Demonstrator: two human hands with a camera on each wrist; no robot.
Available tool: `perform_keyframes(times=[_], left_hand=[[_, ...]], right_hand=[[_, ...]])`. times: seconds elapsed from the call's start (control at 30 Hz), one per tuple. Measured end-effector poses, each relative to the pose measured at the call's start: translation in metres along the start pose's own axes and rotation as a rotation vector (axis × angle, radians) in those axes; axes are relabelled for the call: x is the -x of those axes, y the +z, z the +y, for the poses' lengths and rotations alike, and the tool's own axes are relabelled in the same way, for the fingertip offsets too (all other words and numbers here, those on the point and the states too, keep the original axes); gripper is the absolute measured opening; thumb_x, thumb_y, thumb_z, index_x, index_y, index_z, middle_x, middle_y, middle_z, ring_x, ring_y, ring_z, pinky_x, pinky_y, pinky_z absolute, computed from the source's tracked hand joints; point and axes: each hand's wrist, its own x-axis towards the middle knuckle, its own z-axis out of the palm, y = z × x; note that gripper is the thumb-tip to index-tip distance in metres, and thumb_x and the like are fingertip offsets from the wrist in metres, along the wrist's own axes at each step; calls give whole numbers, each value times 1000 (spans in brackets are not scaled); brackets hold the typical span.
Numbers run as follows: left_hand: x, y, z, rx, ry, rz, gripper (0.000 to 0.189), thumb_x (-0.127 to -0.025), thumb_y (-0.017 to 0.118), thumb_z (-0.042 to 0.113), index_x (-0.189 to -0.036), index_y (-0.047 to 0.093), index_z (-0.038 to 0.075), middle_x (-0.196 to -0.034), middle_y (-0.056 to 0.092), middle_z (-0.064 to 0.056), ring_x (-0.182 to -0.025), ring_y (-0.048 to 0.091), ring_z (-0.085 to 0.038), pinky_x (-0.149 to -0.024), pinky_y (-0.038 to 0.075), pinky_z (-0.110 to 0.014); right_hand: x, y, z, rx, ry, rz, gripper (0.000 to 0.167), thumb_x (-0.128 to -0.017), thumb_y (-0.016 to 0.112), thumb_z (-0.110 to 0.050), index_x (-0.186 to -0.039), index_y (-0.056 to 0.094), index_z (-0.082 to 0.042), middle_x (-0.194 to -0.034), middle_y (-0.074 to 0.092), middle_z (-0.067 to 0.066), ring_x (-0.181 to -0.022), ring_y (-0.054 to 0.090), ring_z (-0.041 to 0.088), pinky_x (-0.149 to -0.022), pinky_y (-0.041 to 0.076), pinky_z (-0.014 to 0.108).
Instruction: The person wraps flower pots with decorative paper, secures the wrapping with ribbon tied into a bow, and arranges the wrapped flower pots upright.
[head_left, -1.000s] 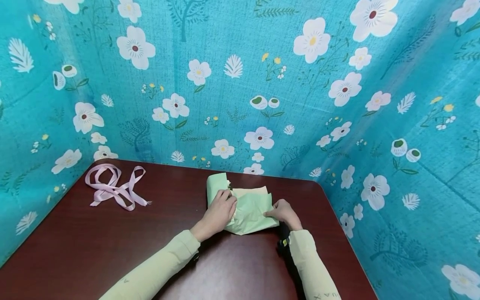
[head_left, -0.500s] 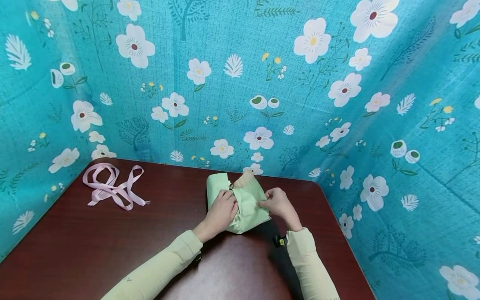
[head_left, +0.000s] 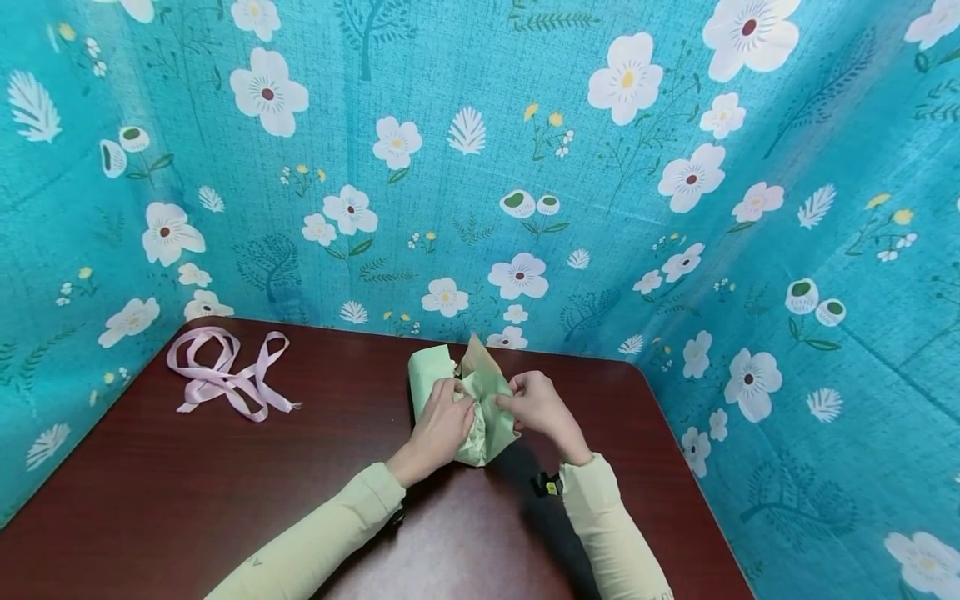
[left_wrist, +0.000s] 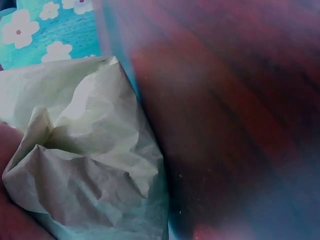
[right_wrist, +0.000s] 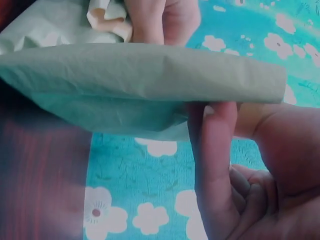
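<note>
A light green sheet of wrapping paper [head_left: 492,402] stands folded and creased near the table's far edge. Small pale and dark bits show in its gap, too small to make out. On its left side my left hand [head_left: 441,423] grips the paper with curled fingers. Bunched folds of the paper [left_wrist: 100,165] lie against that hand in the left wrist view, and most of the hand is out of frame there. My right hand [head_left: 542,408] pinches the raised right flap between thumb and finger. In the right wrist view, this flap [right_wrist: 145,72] hides some fingertips.
A loosely looped pink ribbon [head_left: 217,377] lies at the table's far left. The dark reddish-brown table [head_left: 150,467] ends at a blue flowered cloth [head_left: 450,225], which hangs behind and along the sides. Black wrist gear [head_left: 546,484] sits below my right cuff.
My right hand has moved left, bringing the paper's right flap up and over toward my left hand. The flap now stands upright and folded. The left hand has hardly moved.
</note>
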Motion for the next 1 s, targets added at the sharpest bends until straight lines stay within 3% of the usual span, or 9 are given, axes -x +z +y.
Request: perform_keyframes(times=[0.13, 0.33, 0.5, 0.67, 0.73, 0.87, 1.0], left_hand=[[-1, -2, 1, 1, 4, -51, 16, -99, 62, 11, -89, 73, 6, -107, 59, -18, -106, 51, -35, -96, 45, -43], [-3, -3, 2, 83, -75, -69, 19, -103, 53, 11, -101, 69, 1, -108, 62, -15, -111, 53, -32, -100, 45, -41], [-1, -4, -1, 214, -135, -62, 18, -100, 46, 2, -100, 64, 3, -104, 63, -12, -111, 53, -30, -100, 44, -42], [3, -7, 0, 237, -188, -96, 17, -97, 50, 2, -105, 65, 7, -112, 67, -10, -121, 43, -34, -102, 35, -52], [3, -7, 2, 243, -228, -76, 19, -97, 54, 3, -110, 66, 7, -118, 66, -10, -121, 41, -35, -98, 33, -55], [2, -8, 3, 266, -271, 31, 25, -90, 67, 5, -115, 64, 5, -127, 56, -14, -115, 45, -34, -98, 38, -53], [2, -11, 3, 237, -243, 103, 22, -83, 77, 8, -99, 62, 5, -108, 54, -11, -100, 50, -29, -90, 47, -42]], right_hand=[[-2, 5, -6, -20, -22, -20, 35, -95, 70, -12, -64, 54, -7, -47, 49, 4, -57, 68, 42, -57, 60, 43], [-5, 12, -10, -32, -11, -8, 25, -96, 69, -12, -73, 63, -3, -52, 56, 13, -53, 68, 31, -57, 60, 42], [-6, 15, -11, -37, 10, 2, 24, -96, 68, -13, -75, 63, -4, -49, 51, 4, -52, 68, 28, -58, 60, 40], [-5, 15, -11, -48, 11, -2, 25, -96, 68, -15, -75, 63, -3, -49, 49, 0, -50, 67, 22, -57, 59, 35], [-5, 14, -11, -54, 6, -6, 24, -96, 68, -15, -77, 65, -2, -49, 50, 1, -49, 66, 21, -58, 59, 36], [-6, 14, -11, -52, 11, -5, 23, -97, 68, -16, -79, 65, -2, -49, 50, 1, -50, 66, 21, -58, 59, 36], [-7, 15, -10, -50, 13, -3, 25, -97, 68, -16, -77, 62, -3, -49, 49, 0, -50, 66, 21, -58, 59, 35]])
